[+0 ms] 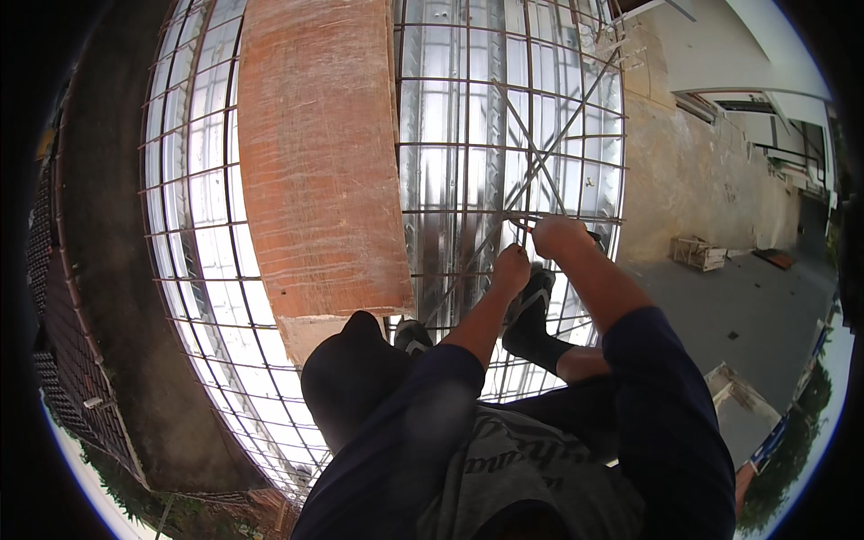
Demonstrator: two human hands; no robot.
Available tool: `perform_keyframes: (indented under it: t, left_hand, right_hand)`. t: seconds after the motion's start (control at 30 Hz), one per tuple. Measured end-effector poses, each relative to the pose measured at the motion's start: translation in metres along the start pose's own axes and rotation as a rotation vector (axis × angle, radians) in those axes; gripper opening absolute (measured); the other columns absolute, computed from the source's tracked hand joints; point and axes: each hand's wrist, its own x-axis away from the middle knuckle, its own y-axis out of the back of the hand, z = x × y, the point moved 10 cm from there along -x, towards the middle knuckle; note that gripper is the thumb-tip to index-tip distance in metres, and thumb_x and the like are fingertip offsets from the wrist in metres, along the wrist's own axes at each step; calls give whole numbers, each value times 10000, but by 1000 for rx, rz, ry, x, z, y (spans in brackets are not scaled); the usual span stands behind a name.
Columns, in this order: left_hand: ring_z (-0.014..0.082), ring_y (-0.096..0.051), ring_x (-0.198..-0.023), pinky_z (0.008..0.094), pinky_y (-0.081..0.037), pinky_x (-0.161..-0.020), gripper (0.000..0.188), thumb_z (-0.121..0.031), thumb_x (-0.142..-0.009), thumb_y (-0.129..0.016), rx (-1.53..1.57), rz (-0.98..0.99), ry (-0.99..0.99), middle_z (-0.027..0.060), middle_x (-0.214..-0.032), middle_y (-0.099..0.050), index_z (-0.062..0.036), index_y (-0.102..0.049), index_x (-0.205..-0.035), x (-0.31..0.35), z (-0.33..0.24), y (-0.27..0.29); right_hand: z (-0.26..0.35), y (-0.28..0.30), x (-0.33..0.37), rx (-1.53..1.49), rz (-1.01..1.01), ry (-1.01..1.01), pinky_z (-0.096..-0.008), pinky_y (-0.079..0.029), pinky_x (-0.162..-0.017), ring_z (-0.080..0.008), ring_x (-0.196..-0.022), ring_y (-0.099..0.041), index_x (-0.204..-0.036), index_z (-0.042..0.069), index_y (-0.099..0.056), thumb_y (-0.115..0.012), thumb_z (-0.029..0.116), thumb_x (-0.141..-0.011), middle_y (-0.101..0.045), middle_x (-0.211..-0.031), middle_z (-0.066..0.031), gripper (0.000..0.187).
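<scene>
My right hand (560, 237) is closed around a slim tool that looks like pincers (520, 219). Their narrow end reaches a crossing in the steel rebar mesh (465, 144), and a dark handle end shows past my fist. Just below and to the left, my left hand (513, 268) is closed in a pinch close to the same crossing. Whatever thin thing it holds is too small to make out. Two diagonal bars (537, 162) cross above the mesh, just beyond my hands. Beneath lies shiny corrugated metal decking (432, 184).
A reddish wooden board (319, 162) lies along the mesh to the left. My shoes (531, 297) stand on the mesh by my hands. Right of the decking edge, lower down, are a concrete floor (693, 306) and a wooden crate (697, 253). Tiled roofs (76, 360) border the left.
</scene>
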Motion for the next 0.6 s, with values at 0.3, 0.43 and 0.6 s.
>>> perform_keyframes:
  t: [0.3,0.43,0.6]
  left_hand:
    - [382,-619,-879,444,-462,-766,265,-189,-884,-472,-5,32,-12,228,-908,-648,10,-640,-931,-3,-4,-6]
    - [381,-621,-863,445,-462,-757,269,-194,-882,-472,4,29,-19,230,-889,-646,19,-634,-912,-7,2,-6]
    - [430,-589,-923,495,-454,-812,253,-178,-881,-490,89,83,59,259,-952,-634,17,-641,-938,-6,4,-4]
  right_hand:
    - [5,17,22,134,-13,4,-564,-554,-706,-342,-961,-650,-1101,38,-661,-670,110,-779,-639,-1138,-138,330]
    - [11,11,17,120,-31,109,-532,-574,-607,-340,-870,-677,-1056,44,-681,-663,105,-774,-666,-1081,-121,288]
    - [10,3,8,88,-100,212,-471,-561,-589,-299,-833,-687,-1001,40,-689,-646,135,-778,-684,-1006,-132,246]
